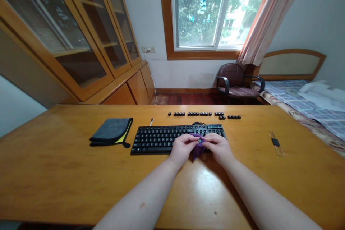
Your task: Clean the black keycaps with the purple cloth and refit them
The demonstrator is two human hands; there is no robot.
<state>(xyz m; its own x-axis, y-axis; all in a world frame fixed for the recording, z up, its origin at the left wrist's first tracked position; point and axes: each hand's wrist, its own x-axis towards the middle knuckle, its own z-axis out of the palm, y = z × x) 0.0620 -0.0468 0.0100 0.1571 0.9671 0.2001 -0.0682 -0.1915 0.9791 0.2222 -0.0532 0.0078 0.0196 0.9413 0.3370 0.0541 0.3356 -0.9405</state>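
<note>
- Left hand (183,148): thumb and fingertips pinched together on the purple cloth (198,150), left side of it.
- Right hand (219,146): same pinch on the cloth's right side. The 2 hands nearly meet, fingers curled in.
- Purple cloth sits between the 2 grips, bunched, 1 corner hanging down toward the wearer. Small greyish bit shows at the pinch; too small to identify.
- Black keyboard (153,140): directly under and beyond the grip, most of it extending left. Hands cover part of its near right edge; can't tell if they touch it.
- Black cable (198,123): bunched behind the keyboard, just beyond the grip.
- Loose black keycaps (205,114): lined up in short groups beyond keyboard and grip.
- White stick with dark tip (151,122): ahead and left of the grip, behind the keyboard.
- Folded grey cloth (109,129), yellow inside: well left of the grip.
- Wire tool (275,142), black middle: well right of the grip.
- Everything's on the wooden table (67,176).
</note>
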